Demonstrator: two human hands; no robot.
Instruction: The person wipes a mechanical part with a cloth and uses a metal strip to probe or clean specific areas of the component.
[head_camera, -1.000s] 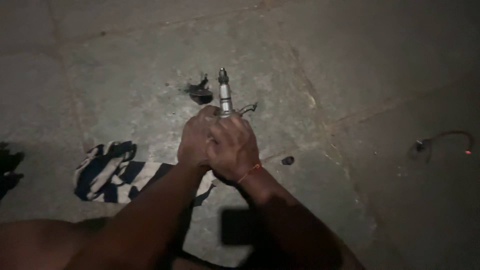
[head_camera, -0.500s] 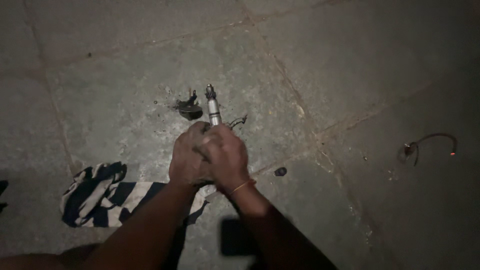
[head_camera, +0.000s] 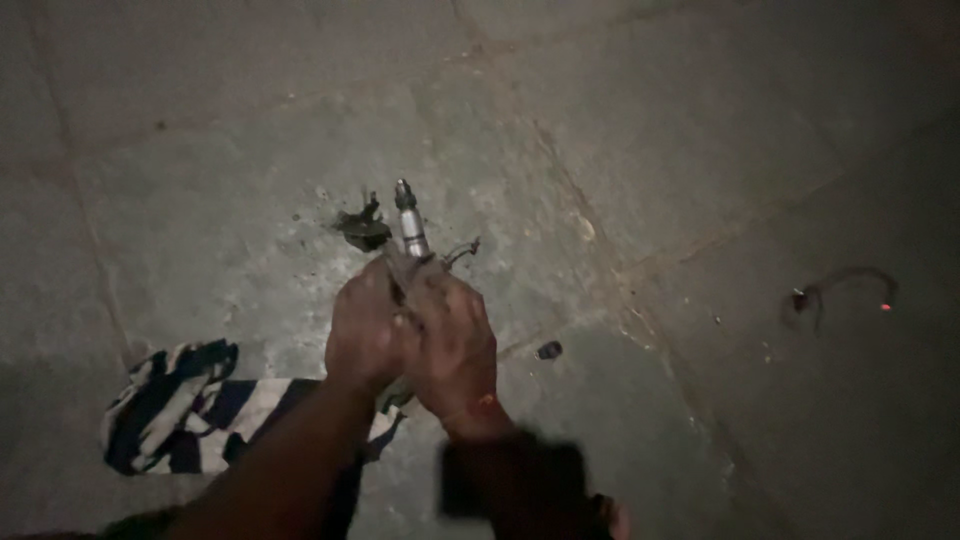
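A slim metal rod-like part (head_camera: 408, 225) with a rounded tip sticks up and away from between both hands. My left hand (head_camera: 362, 330) is wrapped around its lower end. My right hand (head_camera: 450, 345) closes over the same part from the right, pressed against the left hand. A thin wire loop (head_camera: 462, 250) juts from the part just above my right hand. The lower end of the part is hidden inside the fists. Everything is dim over a grey stone floor (head_camera: 650, 150).
A dark-and-white striped cloth (head_camera: 190, 415) lies on the floor under my left forearm. A small dark scrap (head_camera: 362, 228) sits left of the rod's tip. A little dark bit (head_camera: 548, 350) lies right of my hands. A curved wire with a red end (head_camera: 845, 290) rests far right.
The view has drifted, so my hands and the rod sit lower and further left than a second ago. Both hands keep the same clasp on the part.
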